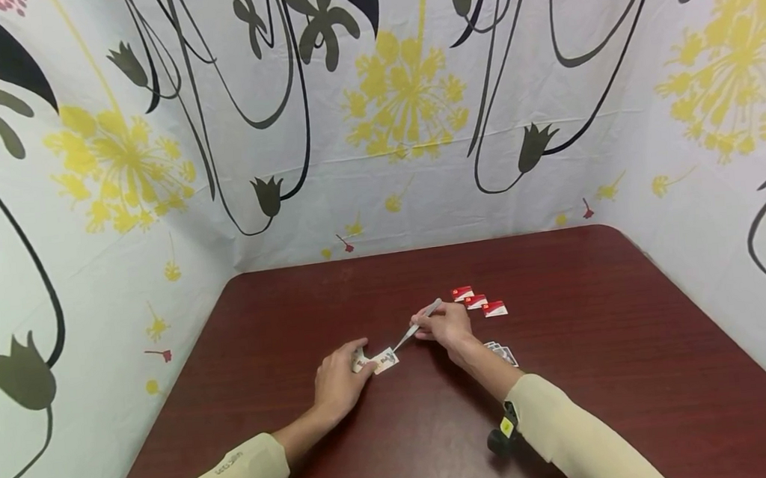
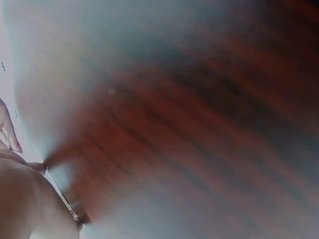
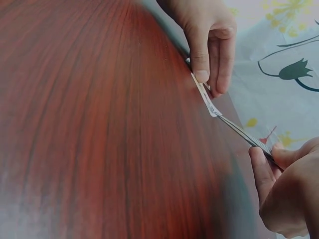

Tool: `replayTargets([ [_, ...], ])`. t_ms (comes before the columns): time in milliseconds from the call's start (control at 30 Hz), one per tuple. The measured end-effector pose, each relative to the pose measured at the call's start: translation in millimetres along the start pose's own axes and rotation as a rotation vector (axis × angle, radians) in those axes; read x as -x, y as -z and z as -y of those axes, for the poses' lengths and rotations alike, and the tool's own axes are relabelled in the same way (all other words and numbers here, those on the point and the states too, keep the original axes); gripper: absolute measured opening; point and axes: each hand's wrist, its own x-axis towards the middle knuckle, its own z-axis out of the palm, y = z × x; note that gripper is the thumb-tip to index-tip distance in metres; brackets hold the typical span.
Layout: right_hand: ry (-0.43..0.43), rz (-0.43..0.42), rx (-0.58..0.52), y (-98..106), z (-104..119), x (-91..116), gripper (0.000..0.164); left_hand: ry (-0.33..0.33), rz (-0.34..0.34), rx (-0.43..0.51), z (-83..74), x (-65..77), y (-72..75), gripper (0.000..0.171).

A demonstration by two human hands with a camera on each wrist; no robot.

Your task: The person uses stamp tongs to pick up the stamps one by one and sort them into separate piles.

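Note:
My left hand (image 1: 339,381) rests low over the table and holds small printed cards (image 1: 386,359) between thumb and fingers, partly covering them. In the left wrist view only a thin card edge (image 2: 62,195) shows, spanning from finger to thumb. My right hand (image 1: 449,327) pinches metal tweezers (image 1: 418,327) near their rear end. The tweezer tips meet the corner of the right-hand card, and in the right wrist view that card (image 3: 209,105) tilts at its end by the tips. The left thumb (image 3: 201,74) lies on the card's other end.
Three red-and-white cards (image 1: 475,301) lie in a diagonal row beyond my right hand. Several fanned playing cards (image 1: 504,352) lie partly behind the right forearm. A black camera (image 1: 499,440) hangs under the right wrist. Patterned cloth (image 1: 328,228) borders the dark table (image 1: 294,306).

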Motion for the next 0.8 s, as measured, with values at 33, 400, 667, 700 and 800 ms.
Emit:
replayTargets([
  [33, 0.0, 0.004, 0.003, 1.5, 0.4, 1.3, 0.004, 0.001, 0.0, -0.003, 0.0, 0.2, 0.0, 0.044],
  [400, -0.032, 0.059, 0.028, 14.9, 0.8, 15.7, 0.007, 0.012, 0.005, -0.009, -1.8, 0.2, 0.1, 0.044],
  [667, -0.035, 0.081, 0.016, 16.0, -0.7, 23.8, 0.012, 0.004, 0.004, -0.006, -2.0, 1.2, 0.7, 0.045],
  [700, -0.038, 0.083, 0.014, 16.1, -0.7, 25.1, 0.014, 0.004, 0.003, -0.006, -2.0, 1.3, 0.7, 0.045],
  [800, -0.033, 0.095, 0.012, 16.3, -0.5, 28.6, 0.016, -0.001, 0.0, -0.009, -2.0, 1.0, 0.7, 0.045],
])
